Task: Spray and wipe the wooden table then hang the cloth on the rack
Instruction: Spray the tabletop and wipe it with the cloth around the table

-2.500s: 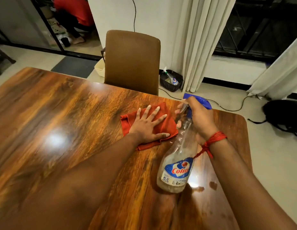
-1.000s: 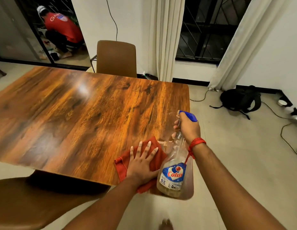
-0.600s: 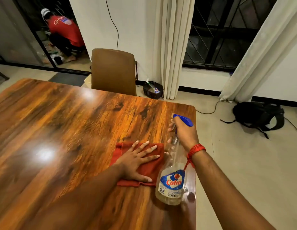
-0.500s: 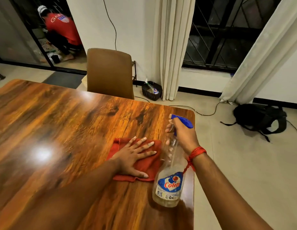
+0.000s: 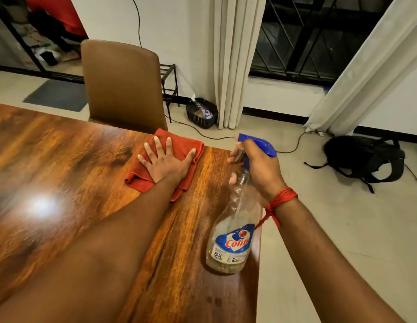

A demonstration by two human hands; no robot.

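Your spray bottle sits right of centre in the frame, above the right edge of the wooden worktop. Its long axis runs from the clear base at lower centre up to the blue spray head at centre right, so it leans away from you, and the nozzle points toward the left of the frame. Whether its base touches the wood or hangs just above it cannot be told.

Your right hand is wrapped around the bottle's neck, fingers curled closed with the forefinger across the trigger; a red thread circles that wrist.

Your left hand lies flat, palm down, on the red cloth, fingers spread wide and straight, pressing rather than gripping. The cloth is folded and lies at the far edge of the worktop, just above centre of the frame, one corner reaching past the edge.

A brown chair stands beyond that edge, upper left of centre, with a black rack behind it.
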